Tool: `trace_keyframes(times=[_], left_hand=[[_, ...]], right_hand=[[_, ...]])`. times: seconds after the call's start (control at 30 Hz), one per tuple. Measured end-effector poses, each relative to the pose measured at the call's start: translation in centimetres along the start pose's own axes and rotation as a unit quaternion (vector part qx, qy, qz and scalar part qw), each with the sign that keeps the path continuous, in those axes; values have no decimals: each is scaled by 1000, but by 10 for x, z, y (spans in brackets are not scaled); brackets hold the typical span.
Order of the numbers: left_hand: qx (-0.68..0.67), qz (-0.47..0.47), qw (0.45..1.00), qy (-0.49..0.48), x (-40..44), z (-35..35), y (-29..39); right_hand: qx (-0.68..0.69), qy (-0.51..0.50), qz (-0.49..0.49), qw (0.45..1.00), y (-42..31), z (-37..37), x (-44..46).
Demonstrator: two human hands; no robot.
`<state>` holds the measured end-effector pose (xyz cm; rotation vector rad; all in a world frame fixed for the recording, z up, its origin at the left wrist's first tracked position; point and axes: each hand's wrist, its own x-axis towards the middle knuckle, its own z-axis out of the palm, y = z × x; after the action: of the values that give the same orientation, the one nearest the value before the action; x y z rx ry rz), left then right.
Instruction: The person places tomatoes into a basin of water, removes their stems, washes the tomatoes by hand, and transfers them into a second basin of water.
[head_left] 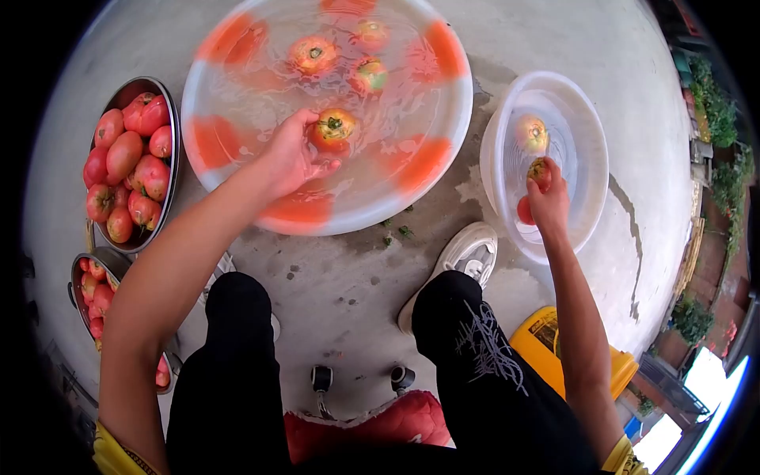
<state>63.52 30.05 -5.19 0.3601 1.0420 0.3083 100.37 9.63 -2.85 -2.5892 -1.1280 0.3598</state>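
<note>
My left hand (294,157) reaches over the large round orange-and-white basin (461,119), fingers apart, at the left side of a red tomato (336,131) with a yellow-green top. The thumb side touches that tomato, while the lower fingers stay apart from it. More tomatoes sit in the water, including a red one (313,55) and a partly green one (369,76). On the right, my right hand (550,198) is closed on a tomato (540,172) inside the white oval tub (599,150). Another tomato (532,134) lies above it, and a red tomato (525,210) shows beside my fingers.
At left stands a metal bowl (176,146) heaped with red tomatoes; a smaller metal pot (117,261) of tomatoes is below it. A yellow container (538,340) stands near my right knee. My shoe (467,253) rests on the concrete floor between basin and tub.
</note>
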Motion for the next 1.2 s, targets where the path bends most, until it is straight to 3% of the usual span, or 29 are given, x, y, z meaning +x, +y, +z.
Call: trace_keyframes(times=[0.17,0.2,0.23,0.3,0.33,0.37,0.43,0.5,0.6,0.67,0.83,0.87,0.93,0.97,1.03,1.07,1.2], left_hand=[[36,-1,998,-43,-10,10,-3],[40,5,998,-47,-13,13,-4],[23,9,998,-52,-15,14,-8],[9,11,999,-46,-22,16,-15],[35,17,997,-64,-20,12,-17],[62,21,994,-89,-16,7,-19],[57,-15,998,-15,-25,13,-13],[44,4,999,-8,-32,8,-9],[20,26,999,-40,-29,-5,-10],[9,36,998,-59,-27,-13,-6],[21,46,999,-14,-22,-9,-7],[15,48,999,-16,-16,-8,-11],[97,21,993,71,-10,-6,-15],[93,25,993,71,-7,-5,-17],[220,66,964,133,-11,-1,-18],[266,89,946,161,-14,1,-19],[288,157,921,211,-4,5,-32]], right_hand=[[-31,-30,8,999,-17,4,4],[-69,-12,-7,998,-12,9,11],[-99,49,-89,990,-5,14,17],[-136,117,-109,978,-50,3,15],[-156,138,-168,964,-74,-1,15],[-30,88,-179,979,-110,-4,6],[102,-66,-213,970,-171,2,-12],[122,-159,-287,937,-225,19,-34],[176,-239,-301,906,-264,62,-46],[214,-381,-181,881,-280,84,-51],[256,-400,-145,868,-273,119,-45],[269,-425,-94,859,-273,117,-47],[299,-466,5,833,-271,114,-53],[296,-466,1,834,-267,117,-51],[382,-493,67,779,-260,128,-49],[395,-465,90,787,-258,133,-49],[385,-450,30,805,-251,144,-47]])
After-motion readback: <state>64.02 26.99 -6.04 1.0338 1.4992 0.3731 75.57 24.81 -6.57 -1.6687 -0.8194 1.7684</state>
